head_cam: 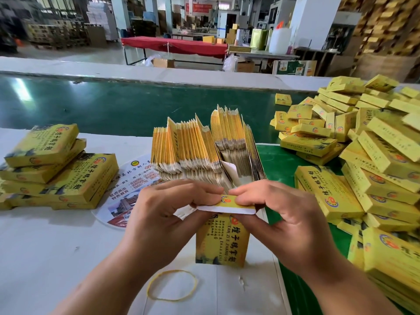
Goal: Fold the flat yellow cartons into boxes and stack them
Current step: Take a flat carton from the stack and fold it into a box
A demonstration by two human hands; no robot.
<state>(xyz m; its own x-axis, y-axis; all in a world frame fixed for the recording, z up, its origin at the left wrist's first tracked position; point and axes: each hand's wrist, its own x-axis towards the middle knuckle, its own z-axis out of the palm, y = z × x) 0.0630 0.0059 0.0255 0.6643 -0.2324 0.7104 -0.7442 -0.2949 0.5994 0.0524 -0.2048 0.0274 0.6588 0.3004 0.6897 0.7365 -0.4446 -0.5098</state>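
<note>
A yellow carton (223, 242) stands upright in front of me with its lower end on the white table (45, 246). My left hand (163, 212) and my right hand (279, 214) both grip its top end, fingers curled over the yellow end flap with a white tab showing beneath it. Just behind my hands, a thick bundle of flat yellow cartons (204, 151) stands on edge. A stack of folded boxes (54, 169) lies at the left. A large loose heap of folded boxes (363, 151) fills the right side.
A yellow rubber band (172, 285) lies on the table near my left forearm. A round printed fan (127, 189) lies under the flat bundle. A green conveyor belt (113, 103) runs across behind the table. Tables and pallets stand far behind.
</note>
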